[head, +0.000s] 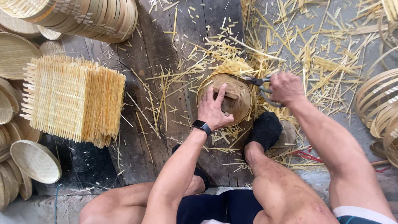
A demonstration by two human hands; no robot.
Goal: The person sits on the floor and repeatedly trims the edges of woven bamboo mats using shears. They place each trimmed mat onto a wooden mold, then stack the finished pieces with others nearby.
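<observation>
While the left hand [215, 108] lies spread and flat on a round wooden form [226, 98] that sits on the plank floor [157, 54] just beyond the person's feet, the right hand [286, 88] is closed around the loops of a pair of shears [259, 85], whose blades reach in at the far right edge of the form. Under the form lies a woven bamboo mat [232, 66], its untrimmed fringe sticking out on the far side; on the near side, as far as can be seen, little or no fringe shows, so the trimming looks partly done, with the far arc left to cut. Bamboo offcuts [298, 54] litter the floor around and to the far right, which suggests much cutting. On the left stands a stack of square woven mats [72, 99], seemingly uncut, and round trays [35, 161] lie at the left edge. Bamboo hoops [379, 108] rest at the right.
</observation>
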